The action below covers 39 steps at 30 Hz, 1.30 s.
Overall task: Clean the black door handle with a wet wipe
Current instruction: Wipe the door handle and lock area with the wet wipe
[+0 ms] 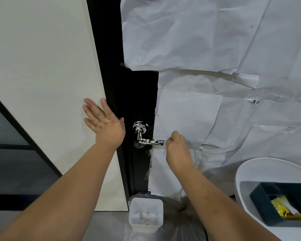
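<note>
Closest in, two bare forearms reach up from the bottom edge. Between them on the floor sits a small white square plastic bin (pixel 146 213) with crumpled white wipes inside. At right, a round white table (pixel 247 171) carries a dark blue rectangular tray (pixel 261 193) holding a yellow packet (pixel 285 208). Further up, the right hand (pixel 178 151) is curled in a loose fist, fingers pinched together at the tip of the black lever door handle (pixel 150 141), which is smeared with white; whether it holds a wipe cannot be told. The left hand (pixel 103 121) is spread wide and flat against the cream wall panel (pixel 42 66). Crumpled white paper sheets (pixel 207 40) cover the door beyond.
</note>
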Motion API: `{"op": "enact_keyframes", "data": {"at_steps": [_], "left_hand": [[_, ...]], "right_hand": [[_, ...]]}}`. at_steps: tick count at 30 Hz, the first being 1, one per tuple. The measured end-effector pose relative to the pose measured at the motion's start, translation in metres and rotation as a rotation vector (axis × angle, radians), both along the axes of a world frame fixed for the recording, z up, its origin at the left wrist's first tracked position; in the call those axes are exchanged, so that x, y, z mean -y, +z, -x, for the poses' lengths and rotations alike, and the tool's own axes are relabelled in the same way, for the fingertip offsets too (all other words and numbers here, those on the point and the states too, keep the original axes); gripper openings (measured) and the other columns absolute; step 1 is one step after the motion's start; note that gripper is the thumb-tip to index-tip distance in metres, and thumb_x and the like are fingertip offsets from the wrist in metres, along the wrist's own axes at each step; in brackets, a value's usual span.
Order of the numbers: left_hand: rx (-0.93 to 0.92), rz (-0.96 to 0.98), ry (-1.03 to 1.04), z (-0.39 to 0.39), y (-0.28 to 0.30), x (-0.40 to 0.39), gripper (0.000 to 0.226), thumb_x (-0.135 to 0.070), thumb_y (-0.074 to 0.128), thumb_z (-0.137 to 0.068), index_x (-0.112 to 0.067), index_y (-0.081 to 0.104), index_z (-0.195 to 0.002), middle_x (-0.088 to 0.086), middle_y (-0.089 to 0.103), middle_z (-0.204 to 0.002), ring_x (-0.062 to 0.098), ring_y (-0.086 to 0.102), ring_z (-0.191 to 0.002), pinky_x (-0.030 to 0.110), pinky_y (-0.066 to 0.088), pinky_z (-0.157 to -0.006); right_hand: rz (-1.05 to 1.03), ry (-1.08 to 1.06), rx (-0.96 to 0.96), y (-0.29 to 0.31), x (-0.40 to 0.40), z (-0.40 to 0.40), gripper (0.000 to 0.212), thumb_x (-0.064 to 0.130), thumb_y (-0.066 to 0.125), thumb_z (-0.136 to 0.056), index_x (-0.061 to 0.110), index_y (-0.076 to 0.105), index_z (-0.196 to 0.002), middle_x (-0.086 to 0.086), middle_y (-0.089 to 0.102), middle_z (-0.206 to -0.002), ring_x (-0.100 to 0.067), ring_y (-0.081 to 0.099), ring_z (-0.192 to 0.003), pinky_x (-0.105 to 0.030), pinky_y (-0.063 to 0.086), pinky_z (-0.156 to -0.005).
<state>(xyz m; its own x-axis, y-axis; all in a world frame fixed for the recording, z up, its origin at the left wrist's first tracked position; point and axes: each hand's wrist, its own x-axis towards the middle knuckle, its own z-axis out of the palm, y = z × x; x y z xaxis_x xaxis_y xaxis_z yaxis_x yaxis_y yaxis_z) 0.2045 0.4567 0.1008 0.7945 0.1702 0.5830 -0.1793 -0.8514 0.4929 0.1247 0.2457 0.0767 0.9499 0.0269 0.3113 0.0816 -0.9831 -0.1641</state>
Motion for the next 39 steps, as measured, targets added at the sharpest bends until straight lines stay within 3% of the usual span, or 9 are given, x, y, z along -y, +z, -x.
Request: {"op": "enact_keyframes", "data": {"at_steps": [7, 13, 18, 25, 33, 36, 39], "left_hand": [[0.006, 0.002, 0.005, 0.001, 0.001, 0.001, 0.092, -0.024, 0.06, -0.094, -0.005, -0.013, -0.148, 0.046, -0.012, -0.148, 0.061, -0.011, -0.138, 0.073, 0.003, -0.108], [-0.015, 0.003, 0.009, 0.001, 0.002, 0.001, 0.092, -0.024, 0.058, -0.095, -0.007, -0.015, -0.148, 0.045, -0.014, -0.148, 0.06, -0.013, -0.139, 0.073, 0.002, -0.108], [-0.015, 0.003, 0.004, 0.001, 0.001, 0.0, 0.094, -0.025, 0.06, -0.095, -0.005, -0.015, -0.148, 0.045, -0.014, -0.148, 0.06, -0.013, -0.139, 0.073, 0.002, -0.108], [0.003, 0.001, 0.012, 0.0, -0.001, 0.0, 0.092, -0.026, 0.059, -0.095, -0.003, -0.013, -0.148, 0.047, -0.011, -0.147, 0.062, -0.01, -0.138, 0.074, 0.004, -0.107], [-0.008, -0.004, 0.015, 0.0, 0.0, 0.0, 0.093, -0.026, 0.059, -0.095, -0.003, -0.014, -0.147, 0.047, -0.011, -0.148, 0.062, -0.01, -0.138, 0.074, 0.005, -0.107], [-0.009, -0.011, 0.018, 0.0, -0.001, 0.0, 0.092, -0.027, 0.058, -0.095, -0.003, -0.014, -0.148, 0.046, -0.011, -0.148, 0.061, -0.01, -0.138, 0.074, 0.004, -0.108], [-0.004, -0.002, 0.013, 0.0, -0.001, 0.0, 0.092, -0.027, 0.057, -0.095, -0.003, -0.014, -0.148, 0.046, -0.012, -0.148, 0.061, -0.011, -0.138, 0.073, 0.003, -0.108]], "right_hand": [[-0.011, 0.036, 0.0, 0.007, 0.006, 0.003, 0.033, -0.027, 0.047, -0.053, 0.004, 0.048, -0.066, -0.011, 0.045, -0.085, -0.024, 0.04, -0.072, -0.03, 0.028, -0.051], [0.021, 0.087, 0.009, 0.013, -0.01, 0.001, 0.031, -0.022, 0.043, -0.064, 0.005, 0.052, -0.077, -0.011, 0.043, -0.093, -0.024, 0.04, -0.079, -0.031, 0.031, -0.06], [-0.046, 0.101, -0.037, 0.007, 0.001, 0.0, 0.028, -0.021, 0.043, -0.063, 0.001, 0.055, -0.075, -0.007, 0.039, -0.088, -0.025, 0.042, -0.077, -0.035, 0.035, -0.053], [-0.014, 0.081, -0.01, 0.008, -0.005, -0.003, 0.033, -0.02, 0.043, -0.065, 0.012, 0.041, -0.073, -0.007, 0.038, -0.095, -0.022, 0.038, -0.08, -0.033, 0.038, -0.058], [-0.088, 0.135, 0.022, -0.002, 0.007, -0.005, 0.026, -0.023, 0.047, -0.057, 0.001, 0.053, -0.065, -0.007, 0.043, -0.08, -0.021, 0.038, -0.069, -0.04, 0.042, -0.047], [-0.101, 0.111, 0.047, 0.003, -0.002, -0.007, 0.026, -0.023, 0.047, -0.06, 0.002, 0.053, -0.066, -0.007, 0.044, -0.084, -0.017, 0.032, -0.073, -0.035, 0.037, -0.05], [-0.105, 0.19, 0.041, 0.001, -0.012, -0.005, 0.027, -0.023, 0.049, -0.059, 0.001, 0.055, -0.069, -0.007, 0.045, -0.084, -0.019, 0.037, -0.073, -0.034, 0.039, -0.051]]}}
